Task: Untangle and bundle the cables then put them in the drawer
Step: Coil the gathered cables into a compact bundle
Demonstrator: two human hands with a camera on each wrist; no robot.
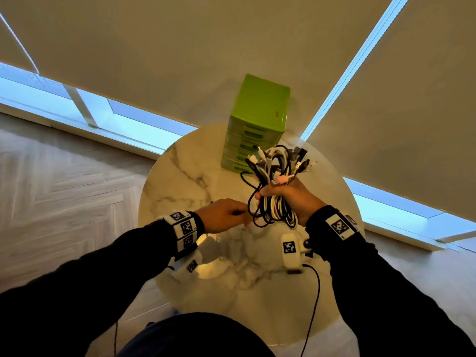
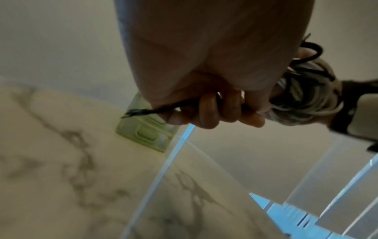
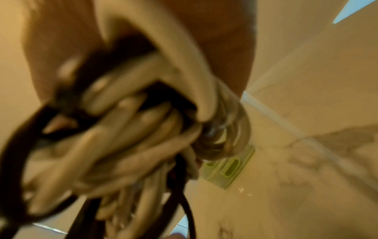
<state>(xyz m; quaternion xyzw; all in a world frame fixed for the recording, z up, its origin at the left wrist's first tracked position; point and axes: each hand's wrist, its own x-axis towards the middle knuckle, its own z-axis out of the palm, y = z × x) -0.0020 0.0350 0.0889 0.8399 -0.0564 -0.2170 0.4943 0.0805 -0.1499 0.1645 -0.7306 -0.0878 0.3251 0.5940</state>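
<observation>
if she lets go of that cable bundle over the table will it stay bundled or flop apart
Likely flop apart: the cable bundle shows no tie, only the right hand gripping its middle. Loops already hang loose below the fist and plug ends splay above, so it looks limp. The left hand pinches a thin black strand, perhaps a tie, though that is uncertain.

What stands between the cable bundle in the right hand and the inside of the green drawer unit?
The drawer fronts: every visible drawer of the green drawer unit looks closed. Otherwise nothing visible separates it from the cable bundle gripped by the right hand.
</observation>
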